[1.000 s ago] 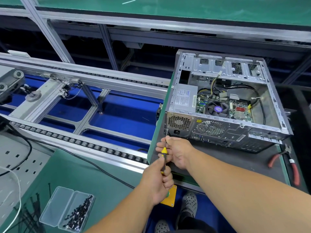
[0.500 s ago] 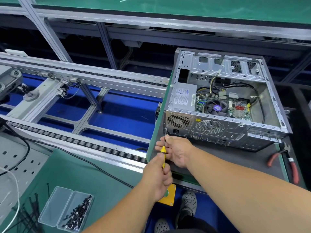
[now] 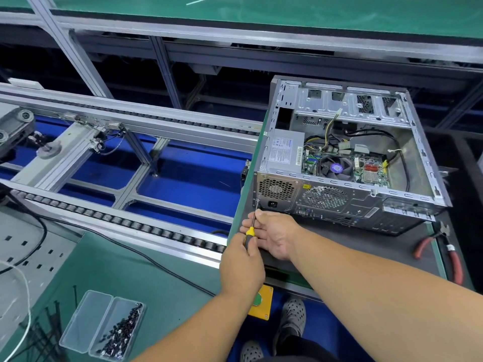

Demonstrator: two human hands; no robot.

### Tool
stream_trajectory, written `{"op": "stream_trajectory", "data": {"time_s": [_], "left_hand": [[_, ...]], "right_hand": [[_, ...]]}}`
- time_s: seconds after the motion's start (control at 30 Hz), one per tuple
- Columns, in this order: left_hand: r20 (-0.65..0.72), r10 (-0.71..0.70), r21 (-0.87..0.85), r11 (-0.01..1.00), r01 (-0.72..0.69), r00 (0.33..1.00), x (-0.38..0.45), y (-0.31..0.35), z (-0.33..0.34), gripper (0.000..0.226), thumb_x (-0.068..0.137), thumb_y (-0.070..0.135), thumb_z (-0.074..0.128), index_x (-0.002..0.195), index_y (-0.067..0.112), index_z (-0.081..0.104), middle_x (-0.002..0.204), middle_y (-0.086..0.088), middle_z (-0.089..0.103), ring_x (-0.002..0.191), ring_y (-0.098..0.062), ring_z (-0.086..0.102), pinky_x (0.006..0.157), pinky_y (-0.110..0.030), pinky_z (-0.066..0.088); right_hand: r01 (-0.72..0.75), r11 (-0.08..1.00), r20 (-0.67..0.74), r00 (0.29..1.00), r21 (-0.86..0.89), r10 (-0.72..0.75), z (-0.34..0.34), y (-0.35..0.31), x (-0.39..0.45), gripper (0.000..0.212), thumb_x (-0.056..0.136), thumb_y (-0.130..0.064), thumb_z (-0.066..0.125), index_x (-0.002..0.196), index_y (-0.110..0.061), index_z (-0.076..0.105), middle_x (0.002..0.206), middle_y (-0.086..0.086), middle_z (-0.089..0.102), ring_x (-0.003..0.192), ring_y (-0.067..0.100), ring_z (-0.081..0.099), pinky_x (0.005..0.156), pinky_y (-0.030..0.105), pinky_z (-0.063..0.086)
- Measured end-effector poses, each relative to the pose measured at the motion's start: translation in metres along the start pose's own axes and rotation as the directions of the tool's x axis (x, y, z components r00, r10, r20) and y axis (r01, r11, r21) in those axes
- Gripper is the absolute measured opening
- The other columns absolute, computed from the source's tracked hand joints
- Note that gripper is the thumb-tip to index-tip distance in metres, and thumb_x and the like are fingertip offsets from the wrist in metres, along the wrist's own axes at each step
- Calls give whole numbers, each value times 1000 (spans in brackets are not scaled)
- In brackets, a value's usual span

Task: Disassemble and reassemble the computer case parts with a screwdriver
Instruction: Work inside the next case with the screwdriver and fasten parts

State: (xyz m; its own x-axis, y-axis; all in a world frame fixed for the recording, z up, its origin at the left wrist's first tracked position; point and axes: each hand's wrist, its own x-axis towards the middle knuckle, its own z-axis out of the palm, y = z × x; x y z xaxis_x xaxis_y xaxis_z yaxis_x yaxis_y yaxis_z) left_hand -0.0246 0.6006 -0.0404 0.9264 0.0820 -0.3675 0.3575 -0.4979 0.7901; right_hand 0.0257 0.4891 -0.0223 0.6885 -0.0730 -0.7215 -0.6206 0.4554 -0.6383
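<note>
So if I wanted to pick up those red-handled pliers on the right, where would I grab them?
Probably by the two red handles, closing around both from above. The pliers lie flat on the dark mat, jaws pointing away toward the computer case, handles splayed toward the near edge, so the handles look like the longest, clearest part to hold.

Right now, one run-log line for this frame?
step: screw at case rear corner | left hand: grips screwdriver handle | right hand: steadies shaft | computer case: side open
</note>
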Motion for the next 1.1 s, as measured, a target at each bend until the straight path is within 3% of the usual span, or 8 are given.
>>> {"op": "stream_trajectory", "data": {"time_s": [0.1,0.23,0.37,0.43,0.53,0.67,0.87,1.1], "left_hand": [[14,-71,-286,956,72,997,6,-4,2,30,103,36,53,78,19,54,69,5,55,62,-19,48,56,-33,36],[650,-228,-696,202,689,725,5,12,-3,48,102,42,54,62,18,61,55,1,33,46,-14,19,43,-26,16],[46,-20,-60,998,23,999,3,5,0,22,106,34,47,89,24,59,73,6,54,66,-19,48,57,-31,36],[-67,197,221,959,-178,978,6,2,-1,13,105,34,47,104,27,58,85,8,60,78,-18,57,66,-32,43],[81,-85,-257,961,103,993,13,5,-2,25,105,35,49,90,19,60,68,3,53,59,-19,49,52,-29,37],[590,-300,-697,281,660,750,12,16,-5,44,103,40,53,67,15,60,55,-1,35,43,-13,22,39,-23,19],[-63,-42,-124,992,34,997,11,12,0,27,102,35,56,78,23,54,68,6,60,61,-17,54,52,-31,40],[81,-55,-146,987,67,995,6,14,-6,24,99,33,49,79,22,58,76,3,64,68,-14,56,60,-31,41]], "right_hand": [[-7,1000,2,1000,8,7,0,0,0,26,109,-23,51,101,-6,68,86,12,79,80,25,79,66,35,62],[26,998,-18,1000,63,-25,-1,2,2,24,109,-20,52,97,-3,67,81,14,77,72,28,78,65,34,56],[20,1000,1,1000,22,-20,0,2,2,24,109,-21,52,100,-5,68,84,13,78,77,26,78,64,35,59],[10,1000,-1,1000,16,-10,0,2,3,24,108,-22,53,101,-6,68,85,13,78,78,26,78,63,36,61],[22,999,-12,1000,24,-22,1,3,4,23,108,-22,53,101,-5,68,82,12,78,76,26,78,63,36,62],[43,996,-36,999,76,-40,-1,5,6,23,108,-19,54,104,-1,67,79,14,76,72,28,77,69,37,56],[20,998,40,999,61,-22,-4,4,7,20,107,-19,56,109,-4,69,89,12,78,79,25,78,67,38,63],[30,995,13,999,100,-32,-3,7,6,13,100,-11,67,110,-3,68,80,13,75,72,26,77,59,34,61]]}}
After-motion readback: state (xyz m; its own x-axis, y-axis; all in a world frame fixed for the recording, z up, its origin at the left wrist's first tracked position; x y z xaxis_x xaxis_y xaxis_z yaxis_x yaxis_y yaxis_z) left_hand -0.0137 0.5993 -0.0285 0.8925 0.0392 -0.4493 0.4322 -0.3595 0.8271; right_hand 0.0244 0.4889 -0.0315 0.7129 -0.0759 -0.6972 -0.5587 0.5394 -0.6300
